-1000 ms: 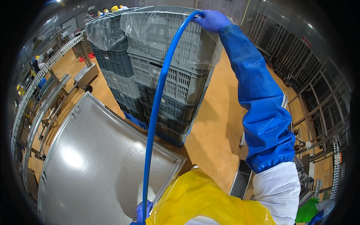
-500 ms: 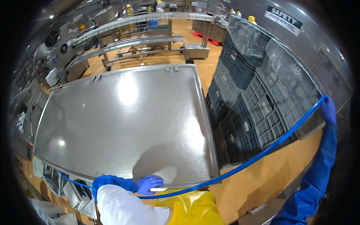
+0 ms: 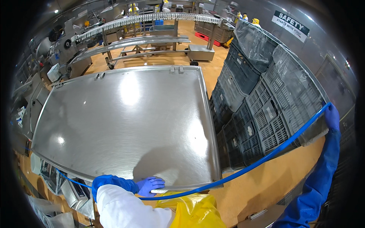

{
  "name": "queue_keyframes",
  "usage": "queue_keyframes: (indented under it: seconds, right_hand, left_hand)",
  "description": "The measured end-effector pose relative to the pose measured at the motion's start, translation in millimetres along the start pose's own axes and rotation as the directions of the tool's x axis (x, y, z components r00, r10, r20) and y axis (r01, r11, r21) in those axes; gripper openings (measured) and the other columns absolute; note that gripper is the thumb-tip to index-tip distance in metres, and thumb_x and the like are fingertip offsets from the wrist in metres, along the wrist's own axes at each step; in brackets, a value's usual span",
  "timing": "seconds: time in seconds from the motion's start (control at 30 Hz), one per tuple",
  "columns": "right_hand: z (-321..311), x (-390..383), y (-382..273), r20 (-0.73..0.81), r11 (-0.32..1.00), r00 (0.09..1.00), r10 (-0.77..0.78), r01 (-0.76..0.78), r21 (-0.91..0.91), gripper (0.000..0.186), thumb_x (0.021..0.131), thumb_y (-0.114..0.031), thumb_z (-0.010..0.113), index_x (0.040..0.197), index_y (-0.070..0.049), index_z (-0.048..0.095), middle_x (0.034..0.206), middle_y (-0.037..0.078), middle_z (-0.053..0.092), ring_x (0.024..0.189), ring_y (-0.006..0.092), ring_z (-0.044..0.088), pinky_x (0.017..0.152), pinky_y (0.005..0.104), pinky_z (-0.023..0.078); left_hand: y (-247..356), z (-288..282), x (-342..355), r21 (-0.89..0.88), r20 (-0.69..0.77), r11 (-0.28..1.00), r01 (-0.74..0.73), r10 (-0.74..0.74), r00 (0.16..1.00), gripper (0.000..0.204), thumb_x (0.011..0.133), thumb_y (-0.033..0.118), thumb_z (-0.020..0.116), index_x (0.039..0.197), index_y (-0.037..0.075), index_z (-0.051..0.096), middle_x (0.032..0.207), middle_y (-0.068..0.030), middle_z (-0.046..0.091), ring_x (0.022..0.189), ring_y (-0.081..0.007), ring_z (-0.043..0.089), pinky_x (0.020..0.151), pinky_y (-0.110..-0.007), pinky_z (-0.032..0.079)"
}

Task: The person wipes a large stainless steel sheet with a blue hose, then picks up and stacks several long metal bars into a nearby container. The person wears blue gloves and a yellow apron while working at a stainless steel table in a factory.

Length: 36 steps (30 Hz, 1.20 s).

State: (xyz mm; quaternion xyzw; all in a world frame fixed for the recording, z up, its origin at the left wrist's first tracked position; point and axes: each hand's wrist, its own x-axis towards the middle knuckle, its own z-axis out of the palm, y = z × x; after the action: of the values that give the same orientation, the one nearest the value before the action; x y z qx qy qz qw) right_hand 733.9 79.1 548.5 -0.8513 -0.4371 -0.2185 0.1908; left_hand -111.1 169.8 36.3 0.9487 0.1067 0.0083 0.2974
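My right hand (image 3: 332,117), in a purple glove, is raised at the far right with its fingers closed around a blue hose (image 3: 273,152). From that hand the hose sags across in front of me and passes under my left forearm to the lower left. My left hand (image 3: 151,186), gloved the same way, lies with fingers stretched out on the near edge of a large steel table (image 3: 110,125). The steel surface looks wet and shiny. Beside the left thumb, a short pale strip shows at the table edge.
Stacked grey plastic crates (image 3: 262,114), partly covered with clear film (image 3: 296,72), stand right of the table. Beyond it is a conveyor frame (image 3: 148,17) on wheels. Steel equipment (image 3: 76,193) lies at lower left. Several people in yellow and white are far off.
My right hand and its end of the hose sit slightly lower in the picture. The view has shifted a little. My left hand stays on the table edge.
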Motion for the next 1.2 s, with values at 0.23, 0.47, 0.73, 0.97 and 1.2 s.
queue_keyframes:
  seconds: [0.23, 0.47, 0.73, 0.97, 1.2]
  right_hand:
    - [-7, 15, 16, -0.013, 0.999, 0.999, -0.044, 0.044, -0.014, 0.034, 0.099, -0.028, 0.056, 0.118, -0.004, 0.07, 0.106, 0.02, 0.073, 0.103, 0.0328, 0.07, 0.088, 0.0401, 0.051]
    - [-9, 13, 1, -0.017, 0.998, 1.0, -0.009, 0.008, -0.066, 0.035, 0.098, -0.031, 0.057, 0.115, -0.003, 0.07, 0.106, 0.021, 0.072, 0.104, 0.0352, 0.069, 0.089, 0.0419, 0.051]
    - [-12, 23, -3, -0.011, 0.995, 1.0, -0.014, 0.013, -0.101, 0.037, 0.098, -0.034, 0.058, 0.115, -0.003, 0.069, 0.105, 0.021, 0.072, 0.103, 0.0349, 0.069, 0.088, 0.0422, 0.051]
    - [-15, 25, 13, -0.007, 0.998, 0.999, -0.031, 0.031, -0.063, 0.036, 0.098, -0.034, 0.058, 0.114, -0.003, 0.07, 0.104, 0.02, 0.072, 0.099, 0.0342, 0.07, 0.087, 0.0416, 0.051]
    - [-8, 34, 29, 0.013, 0.994, 0.998, -0.067, 0.068, -0.089, 0.039, 0.097, -0.04, 0.06, 0.115, -0.007, 0.071, 0.105, 0.021, 0.072, 0.101, 0.0372, 0.069, 0.087, 0.0432, 0.052]
  left_hand:
    - [3, -3, 29, 0.009, 0.042, 0.999, 0.035, -0.036, 0.998, 0.067, 0.085, 0.034, 0.066, 0.146, 0.013, 0.05, 0.153, -0.0106, 0.045, 0.146, -0.0296, 0.037, 0.119, -0.047, 0.029]
    - [14, -16, 50, 0.045, -0.001, 0.999, 0.001, -0.001, 1.0, 0.055, 0.092, 0.033, 0.064, 0.143, 0.012, 0.054, 0.149, -0.0108, 0.05, 0.142, -0.0298, 0.042, 0.117, -0.046, 0.032]
    - [11, -2, 61, 0.09, 0.027, 0.996, -0.003, 0.0, 1.0, 0.063, 0.084, 0.033, 0.067, 0.142, 0.012, 0.054, 0.15, -0.0109, 0.048, 0.143, -0.0288, 0.04, 0.117, -0.047, 0.03]
    - [15, 0, 83, 0.082, -0.028, 0.996, -0.022, 0.024, 0.999, 0.058, 0.084, 0.033, 0.068, 0.137, 0.012, 0.058, 0.147, -0.0101, 0.052, 0.139, -0.0295, 0.045, 0.115, -0.047, 0.032]
    - [26, -5, 109, 0.089, -0.065, 0.995, -0.039, 0.045, 0.997, 0.055, 0.083, 0.036, 0.071, 0.132, 0.011, 0.061, 0.141, -0.0108, 0.056, 0.135, -0.0307, 0.049, 0.112, -0.047, 0.036]
